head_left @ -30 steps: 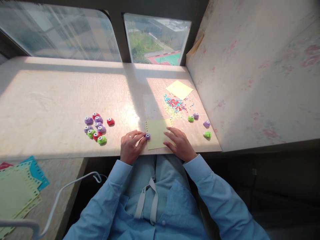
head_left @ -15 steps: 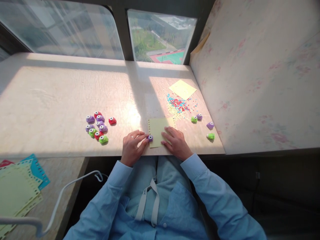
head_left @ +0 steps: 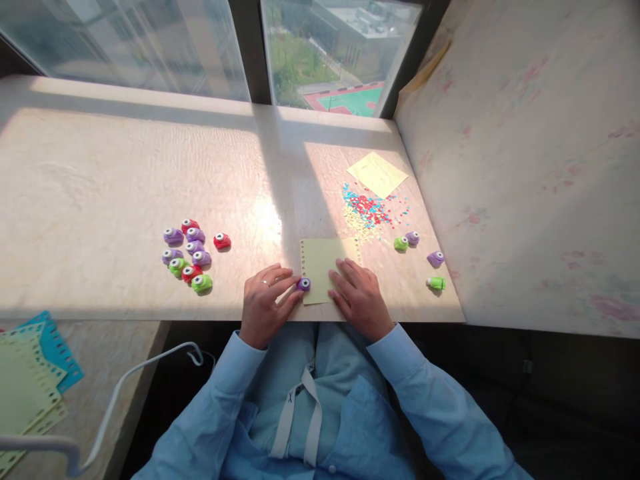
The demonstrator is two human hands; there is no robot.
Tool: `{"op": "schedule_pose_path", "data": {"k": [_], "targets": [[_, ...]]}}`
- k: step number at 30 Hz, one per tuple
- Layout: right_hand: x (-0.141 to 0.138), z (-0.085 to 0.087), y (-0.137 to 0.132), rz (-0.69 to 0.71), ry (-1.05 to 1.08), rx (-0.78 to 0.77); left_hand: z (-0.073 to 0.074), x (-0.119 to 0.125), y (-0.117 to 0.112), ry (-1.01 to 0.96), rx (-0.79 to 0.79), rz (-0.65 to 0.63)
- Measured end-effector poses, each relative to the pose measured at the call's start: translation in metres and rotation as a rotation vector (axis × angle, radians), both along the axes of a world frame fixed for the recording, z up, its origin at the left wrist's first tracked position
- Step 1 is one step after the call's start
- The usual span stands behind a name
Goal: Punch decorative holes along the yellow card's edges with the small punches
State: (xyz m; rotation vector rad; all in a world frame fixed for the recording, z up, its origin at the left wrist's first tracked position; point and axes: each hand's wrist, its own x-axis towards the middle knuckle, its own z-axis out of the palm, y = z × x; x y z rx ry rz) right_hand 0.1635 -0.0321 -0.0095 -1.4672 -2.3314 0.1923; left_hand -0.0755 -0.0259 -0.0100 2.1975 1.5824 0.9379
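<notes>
A pale yellow sheet of paper (head_left: pixel 320 263) lies near the table's front edge, with rows of small punched holes along its left and right sides. At its lower left edge sits a purple craft punch (head_left: pixel 304 284) with a star mark on its white top. My left hand (head_left: pixel 266 300) has thumb and fingers closed round that punch from the left. Flat on the sheet's right half rests my right hand (head_left: pixel 363 299), its fingers stretched out and holding nothing. Part of the sheet is hidden under those fingers.
Several red, purple and green punches (head_left: pixel 193 257) cluster at left. Blue, red and yellow paper bits (head_left: pixel 370 210) lie beyond the sheet, near another yellow paper (head_left: pixel 377 175). More punches (head_left: pixel 436 259) stand at right. Punched sheets (head_left: pixel 30 380) and a white cable (head_left: pixel 117 400) are at lower left.
The camera view has tilted down a little, so the whole scene sits shifted. Both hands keep their places on the punch and the paper.
</notes>
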Motion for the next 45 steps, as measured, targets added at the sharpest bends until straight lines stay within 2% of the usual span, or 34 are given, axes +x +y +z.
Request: {"op": "schedule_pose_path", "data": {"k": [10,34,37,41,45], "targets": [[-0.002,0.003,-0.003,-0.013,-0.009,-0.035,0.005,-0.002,0.000,0.020,-0.071,-0.017],[-0.002,0.004,-0.003,0.000,0.032,0.014,0.013,0.000,0.001,-0.005,-0.061,-0.013],[0.000,0.002,-0.004,-0.003,0.095,0.034,0.014,0.000,0.001,-0.005,-0.060,-0.018],[0.005,0.000,-0.006,-0.074,0.286,0.108,0.015,-0.001,0.000,-0.014,-0.081,-0.032],[0.008,-0.001,-0.007,-0.131,0.406,0.145,0.015,-0.002,0.000,-0.123,-0.121,-0.003]]}}
